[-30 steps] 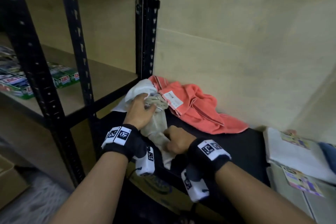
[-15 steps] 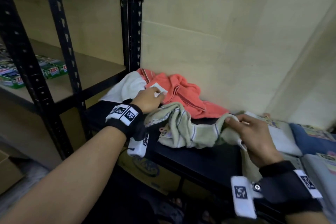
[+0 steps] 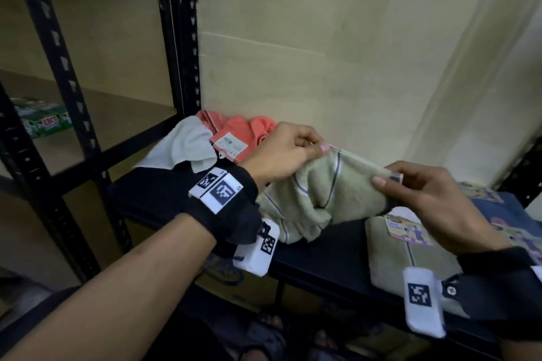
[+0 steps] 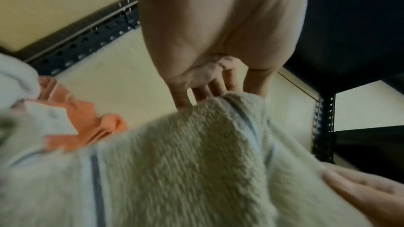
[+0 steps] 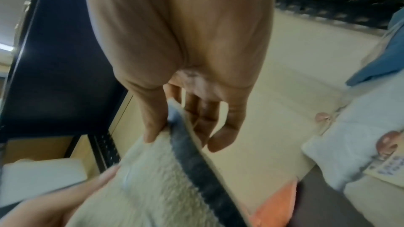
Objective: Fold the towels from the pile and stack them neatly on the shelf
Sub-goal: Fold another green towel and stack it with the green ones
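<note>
A pale green towel with thin grey stripes (image 3: 319, 193) hangs between my two hands above the black shelf (image 3: 328, 255). My left hand (image 3: 287, 152) pinches its top edge at the left; the left wrist view shows the fingers (image 4: 192, 96) curled over the towel (image 4: 174, 170). My right hand (image 3: 416, 187) pinches the same edge further right, thumb and fingers (image 5: 153, 123) closed on the dark-striped hem of the towel (image 5: 166, 187). Behind the left hand lies the pile: an orange towel (image 3: 249, 132) with a tag and a white towel (image 3: 187, 146).
Folded, labelled towels (image 3: 410, 246) lie on the shelf at the right, a blue one (image 3: 510, 211) behind them. A black upright post (image 3: 179, 38) stands left of the pile, with a wooden shelf and green boxes (image 3: 44, 121) beyond. The beige wall closes the back.
The green towel came out of the pile and rose off the shelf. My left hand moved right onto its top edge, and my right hand shifted along that edge. The view panned right.
</note>
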